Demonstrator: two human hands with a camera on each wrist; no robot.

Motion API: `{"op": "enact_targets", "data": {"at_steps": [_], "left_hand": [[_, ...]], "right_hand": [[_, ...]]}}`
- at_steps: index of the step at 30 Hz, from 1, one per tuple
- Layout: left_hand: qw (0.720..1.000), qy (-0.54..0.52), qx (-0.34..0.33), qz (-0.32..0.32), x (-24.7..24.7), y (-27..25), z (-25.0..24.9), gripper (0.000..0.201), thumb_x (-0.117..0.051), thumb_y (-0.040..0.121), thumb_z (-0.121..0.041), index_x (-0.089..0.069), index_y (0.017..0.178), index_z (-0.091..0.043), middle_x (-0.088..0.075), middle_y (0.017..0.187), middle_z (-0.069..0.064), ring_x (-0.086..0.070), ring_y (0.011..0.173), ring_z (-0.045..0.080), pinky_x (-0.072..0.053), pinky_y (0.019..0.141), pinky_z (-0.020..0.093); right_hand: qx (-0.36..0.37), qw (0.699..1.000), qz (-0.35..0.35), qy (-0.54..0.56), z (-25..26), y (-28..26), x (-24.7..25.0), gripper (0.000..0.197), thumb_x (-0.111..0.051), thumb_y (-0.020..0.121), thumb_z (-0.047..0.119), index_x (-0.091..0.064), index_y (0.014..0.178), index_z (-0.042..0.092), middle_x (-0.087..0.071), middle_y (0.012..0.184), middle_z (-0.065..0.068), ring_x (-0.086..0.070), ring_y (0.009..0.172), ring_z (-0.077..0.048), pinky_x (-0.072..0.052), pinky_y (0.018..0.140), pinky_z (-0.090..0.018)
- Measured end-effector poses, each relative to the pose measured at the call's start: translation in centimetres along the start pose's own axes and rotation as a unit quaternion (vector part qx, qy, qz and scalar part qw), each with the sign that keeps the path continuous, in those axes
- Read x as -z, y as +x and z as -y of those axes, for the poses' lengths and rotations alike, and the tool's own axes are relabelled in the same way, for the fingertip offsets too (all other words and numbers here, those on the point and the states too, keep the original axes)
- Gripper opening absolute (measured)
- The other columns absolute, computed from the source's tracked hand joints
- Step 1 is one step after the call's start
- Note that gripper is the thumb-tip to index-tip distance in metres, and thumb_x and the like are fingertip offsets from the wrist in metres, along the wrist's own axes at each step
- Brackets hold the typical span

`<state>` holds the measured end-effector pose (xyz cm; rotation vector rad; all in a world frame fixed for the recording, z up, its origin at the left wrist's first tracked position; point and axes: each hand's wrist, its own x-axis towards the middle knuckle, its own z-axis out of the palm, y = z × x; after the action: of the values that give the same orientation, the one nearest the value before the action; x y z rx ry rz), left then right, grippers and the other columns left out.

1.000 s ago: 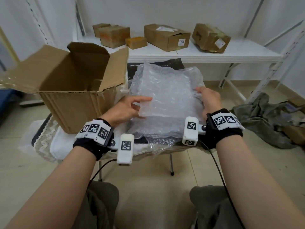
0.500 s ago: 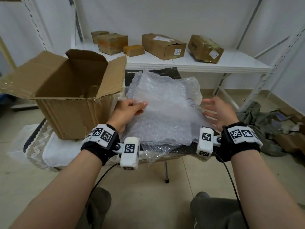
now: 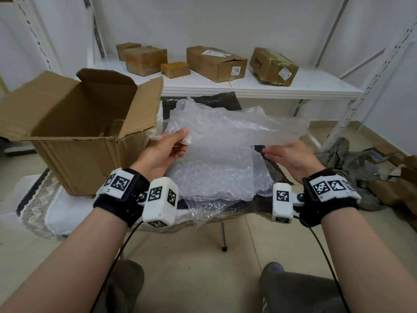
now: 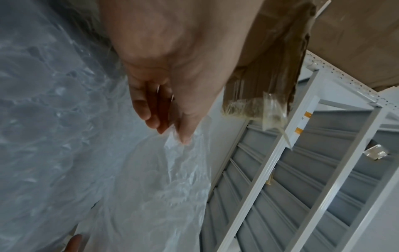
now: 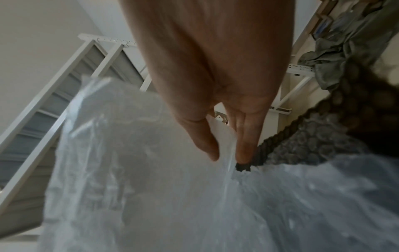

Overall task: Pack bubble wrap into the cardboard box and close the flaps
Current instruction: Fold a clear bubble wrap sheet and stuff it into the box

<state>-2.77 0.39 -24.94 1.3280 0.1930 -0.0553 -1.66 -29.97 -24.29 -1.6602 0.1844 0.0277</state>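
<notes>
A brown cardboard box (image 3: 74, 123) stands at the left with all its flaps up and its inside partly in view. To its right a clear bubble wrap sheet (image 3: 225, 132) hangs lifted above a pile of more bubble wrap (image 3: 214, 181). My left hand (image 3: 178, 143) pinches the sheet's left edge beside the box's right flap. In the left wrist view the left hand (image 4: 172, 131) has thumb and fingers closed on the sheet (image 4: 151, 187). My right hand (image 3: 268, 152) pinches the right side; in the right wrist view the right hand (image 5: 226, 153) nips the sheet (image 5: 140, 170) between thumb and forefinger.
Behind the work spot, a white shelf (image 3: 316, 86) carries several closed cardboard boxes (image 3: 214, 62). A dark bubble mailer (image 3: 216, 100) lies under the pile. White lace-edged cloth (image 3: 61, 211) lies beneath the box. An olive cloth heap (image 3: 343, 154) sits on the floor, right.
The left hand has raised the sheet's left edge off the pile. The right hand, open beside the pile half a second ago, now pinches the right side.
</notes>
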Motion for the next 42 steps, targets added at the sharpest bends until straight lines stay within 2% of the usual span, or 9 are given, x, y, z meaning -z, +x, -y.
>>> {"op": "enact_targets", "data": {"at_steps": [5, 11, 16, 20, 26, 29, 34, 39, 42], "left_hand": [[0.995, 0.082, -0.031, 0.043, -0.1, -1.0, 0.1, 0.052, -0.085, 0.065, -0.012, -0.06, 0.11, -0.017, -0.069, 0.106, 0.004, -0.065, 0.099, 0.018, -0.05, 0.086, 0.029], [0.988, 0.153, -0.028, -0.028, 0.0, -0.2, 1.0, 0.043, -0.078, 0.079, -0.009, -0.061, 0.118, -0.003, -0.068, 0.098, 0.002, -0.061, 0.086, 0.013, -0.048, 0.071, 0.021], [0.988, 0.151, -0.02, -0.023, 0.0, 0.0, 1.1, 0.023, -0.078, 0.08, -0.027, -0.071, 0.094, -0.01, -0.07, 0.093, 0.004, -0.061, 0.088, 0.017, -0.05, 0.092, 0.033], [0.991, 0.125, -0.005, -0.042, 0.2, 0.3, 1.2, 0.022, -0.081, 0.076, -0.033, -0.065, 0.076, -0.019, -0.069, 0.085, 0.004, -0.064, 0.082, 0.017, -0.052, 0.081, 0.028], [0.998, 0.055, 0.018, -0.032, -0.5, 0.1, 1.0, 0.038, -0.078, 0.081, -0.018, -0.066, 0.112, 0.0, -0.069, 0.102, 0.012, -0.064, 0.085, 0.02, -0.053, 0.092, 0.035], [0.998, 0.046, 0.029, -0.013, -1.0, -0.3, 0.9, 0.022, -0.074, 0.085, -0.013, -0.066, 0.104, -0.005, -0.069, 0.105, 0.011, -0.064, 0.088, 0.021, -0.051, 0.095, 0.035], [0.998, 0.054, 0.024, -0.019, -1.0, -0.3, 1.2, 0.036, -0.077, 0.081, -0.009, -0.066, 0.115, -0.004, -0.072, 0.105, 0.009, -0.069, 0.089, 0.019, -0.057, 0.079, 0.025], [0.983, 0.153, 0.049, 0.085, -0.5, -0.3, 0.9, 0.053, -0.083, 0.066, 0.003, -0.068, 0.116, -0.007, -0.074, 0.107, 0.01, -0.069, 0.104, 0.026, -0.053, 0.095, 0.036], [0.977, 0.213, 0.001, 0.027, -0.6, -0.4, 1.1, 0.036, -0.081, 0.068, 0.006, -0.073, 0.102, -0.003, -0.075, 0.099, 0.013, -0.07, 0.096, 0.026, -0.055, 0.091, 0.035]], "right_hand": [[-0.037, 0.999, -0.002, 0.032, -0.3, 0.1, -0.5, 0.024, -0.047, 0.096, -0.009, -0.056, 0.114, -0.021, -0.059, 0.123, -0.029, -0.053, 0.123, -0.035, -0.037, 0.113, -0.035], [-0.028, 0.993, 0.013, 0.114, 0.1, 0.4, 0.4, 0.038, -0.069, 0.086, 0.01, -0.058, 0.115, -0.011, -0.063, 0.113, -0.021, -0.064, 0.112, -0.033, -0.056, 0.09, -0.03], [-0.038, 0.989, 0.039, 0.135, -0.1, 0.5, 0.6, 0.024, -0.071, 0.085, 0.014, -0.064, 0.104, 0.001, -0.07, 0.1, -0.012, -0.07, 0.09, -0.022, -0.059, 0.087, -0.03], [-0.04, 0.988, 0.003, 0.146, -0.1, 0.6, 0.7, 0.039, -0.072, 0.083, 0.009, -0.061, 0.119, -0.001, -0.075, 0.096, -0.009, -0.072, 0.084, -0.019, -0.059, 0.069, -0.026], [-0.067, 0.988, -0.031, 0.138, -0.4, 1.0, 0.2, 0.052, -0.073, 0.08, 0.002, -0.054, 0.129, 0.005, -0.068, 0.118, -0.012, -0.067, 0.101, -0.025, -0.055, 0.082, -0.037], [-0.104, 0.986, -0.028, 0.127, -1.0, 1.2, 0.2, 0.055, -0.072, 0.08, -0.002, -0.052, 0.132, 0.003, -0.066, 0.123, -0.015, -0.067, 0.096, -0.026, -0.057, 0.068, -0.033], [-0.141, 0.989, -0.005, 0.05, -1.3, 1.3, 0.4, 0.045, -0.074, 0.084, 0.014, -0.057, 0.125, 0.007, -0.069, 0.114, -0.012, -0.068, 0.099, -0.027, -0.057, 0.078, -0.038], [-0.146, 0.988, -0.03, 0.029, -1.3, 1.6, 0.7, 0.048, -0.074, 0.079, 0.003, -0.058, 0.123, -0.002, -0.069, 0.115, -0.018, -0.069, 0.095, -0.031, -0.057, 0.076, -0.04], [-0.144, 0.989, -0.033, 0.03, -1.1, 1.5, 0.7, 0.046, -0.072, 0.082, 0.004, -0.057, 0.124, -0.002, -0.067, 0.118, -0.02, -0.067, 0.103, -0.033, -0.055, 0.088, -0.046]]}}
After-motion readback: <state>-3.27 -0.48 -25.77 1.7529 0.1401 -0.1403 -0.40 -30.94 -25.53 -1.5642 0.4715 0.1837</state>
